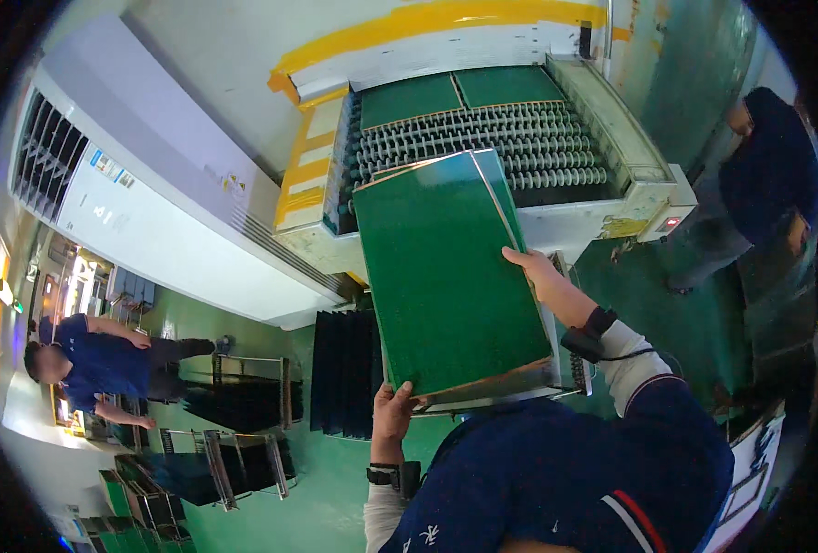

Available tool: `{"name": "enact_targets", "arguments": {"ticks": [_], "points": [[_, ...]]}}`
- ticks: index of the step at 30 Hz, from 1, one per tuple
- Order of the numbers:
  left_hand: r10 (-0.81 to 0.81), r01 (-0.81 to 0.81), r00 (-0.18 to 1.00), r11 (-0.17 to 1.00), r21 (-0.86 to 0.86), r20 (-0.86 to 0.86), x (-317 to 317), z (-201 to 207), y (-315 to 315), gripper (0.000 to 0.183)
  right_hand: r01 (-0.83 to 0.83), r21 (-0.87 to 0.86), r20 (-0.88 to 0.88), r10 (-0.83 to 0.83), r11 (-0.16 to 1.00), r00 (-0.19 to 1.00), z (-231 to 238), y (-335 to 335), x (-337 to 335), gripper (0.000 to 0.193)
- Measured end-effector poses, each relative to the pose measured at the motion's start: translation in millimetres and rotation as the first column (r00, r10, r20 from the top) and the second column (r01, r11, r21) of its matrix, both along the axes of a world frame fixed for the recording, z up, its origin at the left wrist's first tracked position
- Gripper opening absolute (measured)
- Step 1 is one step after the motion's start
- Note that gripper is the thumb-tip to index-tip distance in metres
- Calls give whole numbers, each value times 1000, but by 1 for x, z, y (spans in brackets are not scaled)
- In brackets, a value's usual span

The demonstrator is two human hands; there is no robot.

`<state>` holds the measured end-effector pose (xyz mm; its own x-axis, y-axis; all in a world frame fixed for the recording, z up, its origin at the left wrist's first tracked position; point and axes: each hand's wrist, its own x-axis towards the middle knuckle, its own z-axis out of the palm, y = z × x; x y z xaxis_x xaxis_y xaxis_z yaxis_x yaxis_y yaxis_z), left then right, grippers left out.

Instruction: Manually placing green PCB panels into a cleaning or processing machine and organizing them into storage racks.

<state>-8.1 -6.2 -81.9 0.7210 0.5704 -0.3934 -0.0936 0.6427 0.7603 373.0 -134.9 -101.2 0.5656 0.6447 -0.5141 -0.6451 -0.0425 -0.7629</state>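
Note:
A large flat green board (pixel 455 276) with thin copper-coloured edges lies tilted in front of me. At least one more board (pixel 498 180) shows behind it, fanned out at the far right corner. My left hand (pixel 393 412) grips the near left corner, thumb on top and fingers underneath. On the right edge my right hand (pixel 540 275) has its thumb over the green face; its other fingers are mostly hidden. Just beyond the boards is a roller conveyor machine (pixel 492 138), with two green boards (pixel 510 86) lying flat at its far end.
A tall white cabinet unit (pixel 178 221) stands to the left. Dark boards in racks (pixel 243 461) occupy the green floor at lower left, near a person (pixel 114 364). Another person (pixel 768 175) is at the far right. A metal rack edge (pixel 510 392) sits below the boards.

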Motion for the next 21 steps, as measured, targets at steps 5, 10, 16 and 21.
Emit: {"name": "enact_targets", "arguments": {"ticks": [5, 10, 16, 21], "points": [[23, -23, 1000, 1000, -2, 2, 5, -1, 6, 16, -24, 76, -142, 35, 997, 989, 17, -2, -9, 43], [31, -31, 999, 999, 8, -4, 13, 6, 8, 15, -105, 203, -208, 148, 974, 967, 24, -29, -33, 48], [-24, 25, 1000, 999, 42, -15, 28, 12, 20, 15, -63, 278, -341, 159, 959, 926, 27, -52, -66, 54], [-22, 21, 999, 998, 53, 33, 46, 23, 29, 16, 3, 228, -255, 57, 974, 965, 32, -54, -54, 51]]}}
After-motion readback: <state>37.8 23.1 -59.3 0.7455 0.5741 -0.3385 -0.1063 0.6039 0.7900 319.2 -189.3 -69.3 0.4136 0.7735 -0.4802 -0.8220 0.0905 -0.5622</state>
